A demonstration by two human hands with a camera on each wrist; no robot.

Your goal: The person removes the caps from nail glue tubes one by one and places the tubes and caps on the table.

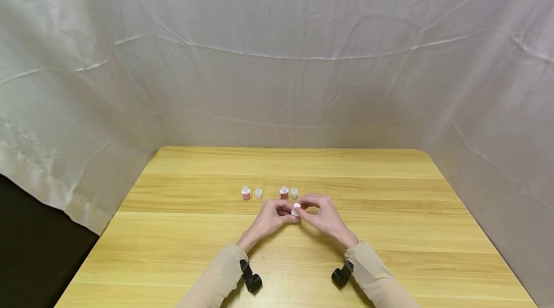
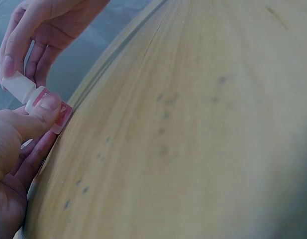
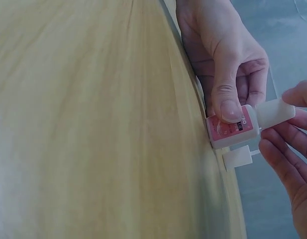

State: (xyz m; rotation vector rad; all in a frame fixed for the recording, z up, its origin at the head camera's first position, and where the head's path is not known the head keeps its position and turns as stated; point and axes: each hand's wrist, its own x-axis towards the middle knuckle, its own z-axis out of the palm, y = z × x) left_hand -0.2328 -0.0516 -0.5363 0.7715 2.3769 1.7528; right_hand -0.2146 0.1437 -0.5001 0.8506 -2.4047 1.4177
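Note:
A small white bottle (image 3: 233, 133) with a pink-red label stands on the wooden table. My left hand (image 1: 270, 218) grips its body, the thumb lying across the label. On the bottle's neck sits a white cap (image 3: 275, 113), slightly tilted in the left wrist view. My right hand (image 1: 323, 214) pinches this cap between thumb and fingers. Just beyond the hands is a second bottle (image 1: 283, 193) with a red label and its nozzle bare. Close beside that one, a loose white cap (image 1: 294, 193) stands with a thin pin pointing up.
Farther left stand another red-labelled bottle (image 1: 246, 193) with a bare nozzle and its loose white cap (image 1: 258, 193). The wooden table (image 1: 182, 250) reaches back to a pale hanging curtain (image 1: 294, 82), which also encloses both sides.

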